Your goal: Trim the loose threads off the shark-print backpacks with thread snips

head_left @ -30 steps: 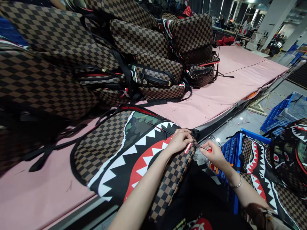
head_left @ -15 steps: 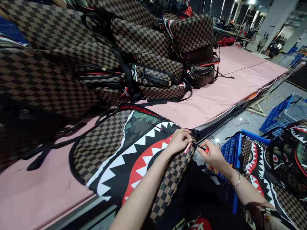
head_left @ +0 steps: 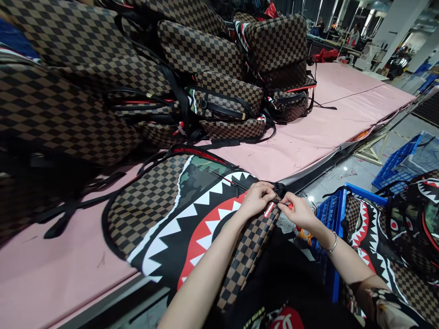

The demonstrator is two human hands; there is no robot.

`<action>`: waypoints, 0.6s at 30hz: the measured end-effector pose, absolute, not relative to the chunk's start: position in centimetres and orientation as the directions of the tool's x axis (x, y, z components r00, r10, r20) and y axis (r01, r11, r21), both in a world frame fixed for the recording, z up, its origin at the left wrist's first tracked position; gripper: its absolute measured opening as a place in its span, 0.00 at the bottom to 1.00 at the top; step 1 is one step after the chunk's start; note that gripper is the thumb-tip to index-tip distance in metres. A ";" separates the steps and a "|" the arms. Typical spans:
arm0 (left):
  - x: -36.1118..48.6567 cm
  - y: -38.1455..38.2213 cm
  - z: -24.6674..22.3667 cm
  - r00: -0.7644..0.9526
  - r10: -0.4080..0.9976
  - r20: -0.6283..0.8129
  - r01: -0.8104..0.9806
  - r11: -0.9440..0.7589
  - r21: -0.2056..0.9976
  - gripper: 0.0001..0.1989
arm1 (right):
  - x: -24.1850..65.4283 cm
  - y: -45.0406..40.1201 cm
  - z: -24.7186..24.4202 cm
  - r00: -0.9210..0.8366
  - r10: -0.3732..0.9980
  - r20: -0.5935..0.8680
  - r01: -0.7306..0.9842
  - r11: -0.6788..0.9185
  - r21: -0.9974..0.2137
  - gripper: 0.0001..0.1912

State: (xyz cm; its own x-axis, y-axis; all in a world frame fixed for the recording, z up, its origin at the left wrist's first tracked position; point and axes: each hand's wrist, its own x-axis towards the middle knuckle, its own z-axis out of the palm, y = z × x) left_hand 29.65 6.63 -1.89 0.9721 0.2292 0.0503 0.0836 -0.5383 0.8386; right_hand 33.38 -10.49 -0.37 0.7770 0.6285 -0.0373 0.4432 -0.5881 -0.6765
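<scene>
A checkered backpack (head_left: 147, 204) with a shark-mouth print lies on its back along the table's near edge. At its right end, my left hand (head_left: 258, 199) is closed, pinching the side panel's edge just above a small red label (head_left: 269, 209). My right hand (head_left: 299, 211) is closed beside it, its fingertips at the same edge. A small red-handled tool (head_left: 290, 206) shows between its fingers; its working end is hidden, so I cannot tell its exact kind. The two hands almost touch.
Several checkered backpacks (head_left: 202, 45) are piled behind on the pink-covered table (head_left: 346, 98). Right of the table, on the floor, a blue crate (head_left: 365, 193) stands beside more shark-print bags (head_left: 409, 226). Another blue crate (head_left: 394, 164) is farther back. Sewing machines (head_left: 366, 57) stand in the distance.
My right hand has moved left and slightly up, bringing the red-handled tool from just off the backpack's edge in to my left fingertips. My left hand keeps its pinch.
</scene>
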 end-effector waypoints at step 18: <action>19.9 4.2 -2.5 0.815 0.133 0.564 -0.063 -0.947 0.315 0.07 | 30.8 -13.9 -3.4 0.330 0.767 -0.550 -0.658 -0.231 -0.717 0.21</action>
State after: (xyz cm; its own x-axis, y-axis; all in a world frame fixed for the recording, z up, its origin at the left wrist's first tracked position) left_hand 19.89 4.22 -2.52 0.8149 0.1331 0.5641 -0.0634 -0.9470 0.3150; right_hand 30.84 -13.87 -3.41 0.3298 0.7673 -0.5500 -0.6577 -0.2311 -0.7169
